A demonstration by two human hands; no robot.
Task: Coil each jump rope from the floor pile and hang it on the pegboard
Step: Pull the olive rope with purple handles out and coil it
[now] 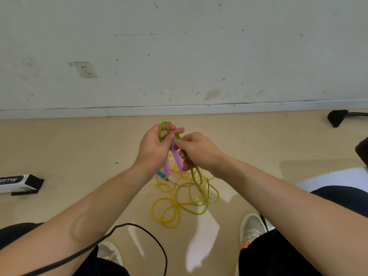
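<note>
Here, at far left, a box (20,184) lies on the floor (79,156). The left hand (155,148) has its grip clenched round the purple handles (177,156) and a loop of green rope (194,173). The right hand (199,152) pinches that rope, which trails down beside the yellow rope (167,212) on the floor.

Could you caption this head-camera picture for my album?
Left hand and right hand coil a green jump rope with purple handles above a tangled yellow rope.

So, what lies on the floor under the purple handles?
A blue handle, yellow rope loops and green rope loops lie there. The left hand, right hand and purple handles cover the rest of that pile.
</note>
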